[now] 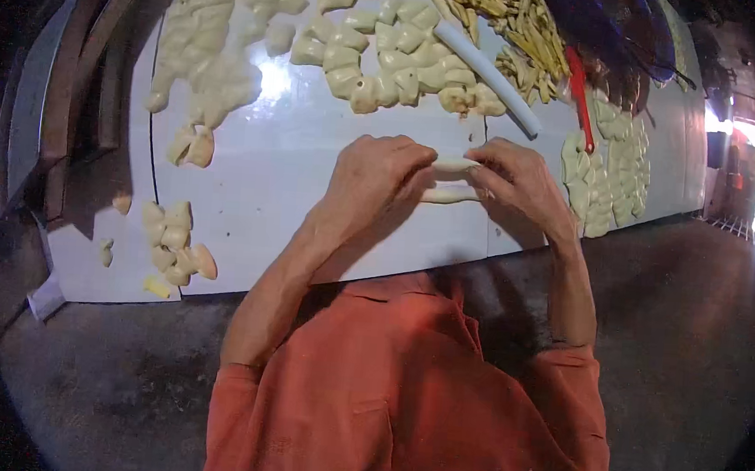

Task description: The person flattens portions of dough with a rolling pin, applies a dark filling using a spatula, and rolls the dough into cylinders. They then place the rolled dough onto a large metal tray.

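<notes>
Between my hands, just above the white table (310, 204), is a short pale dough strip (454, 165). My left hand (382, 173) is closed on its left end, thumb and fingers pinched together. The right end is pinched in my right hand (520, 177). A second pale length of dough (452, 194) shows just below it, its ends hidden by my hands; whether the two are joined I cannot tell. Beyond my hands lie many soft, pale dough pieces (341, 62), pressed close together. A pale blue rod (489, 79) lies slantwise beyond my right hand.
Yellow-brown strips (531, 41) are heaped at the far side, near a red-handled tool (581, 101). More flat dough pieces (605, 177) lie at the right. Small dough lumps (176, 243) sit near the front left edge. Dark boards (86, 84) stand at the left end.
</notes>
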The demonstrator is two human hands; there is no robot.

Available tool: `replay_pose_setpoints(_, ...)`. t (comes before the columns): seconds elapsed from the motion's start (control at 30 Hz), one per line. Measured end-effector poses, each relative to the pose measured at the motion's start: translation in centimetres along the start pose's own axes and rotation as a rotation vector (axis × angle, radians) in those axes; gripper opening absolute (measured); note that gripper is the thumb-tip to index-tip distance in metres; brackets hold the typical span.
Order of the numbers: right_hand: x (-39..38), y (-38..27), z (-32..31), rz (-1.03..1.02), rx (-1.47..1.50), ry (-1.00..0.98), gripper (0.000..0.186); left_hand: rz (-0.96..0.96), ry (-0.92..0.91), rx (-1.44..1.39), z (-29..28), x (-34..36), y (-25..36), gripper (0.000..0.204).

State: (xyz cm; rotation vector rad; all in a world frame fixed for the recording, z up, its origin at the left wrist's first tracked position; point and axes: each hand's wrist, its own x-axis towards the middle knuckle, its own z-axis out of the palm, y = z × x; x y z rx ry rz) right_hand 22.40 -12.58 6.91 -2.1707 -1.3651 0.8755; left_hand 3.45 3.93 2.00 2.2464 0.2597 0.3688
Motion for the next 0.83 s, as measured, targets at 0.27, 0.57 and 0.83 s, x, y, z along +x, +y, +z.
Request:
replay_pose_setpoints(0.27,-4.5,4.0,2.4,-0.146,-0.053,0.145,0.037,0.064,-0.164,0.147,2.5,-0.7,1.3,0.032)
replay_pose_setpoints(0.57,-1.2,3.8,2.0,-0.291,-0.092,0.000,0.025,-0.042,-0.126,0.164,0.9,-1.3,1.8,0.019)
replay_pose_setpoints(0.83,4.1,-0.8,0.6,-0.145,0.214,-0.183,0.027,-0.296,0.153,-0.072,-3.4,-6.1,2.0,0.034)
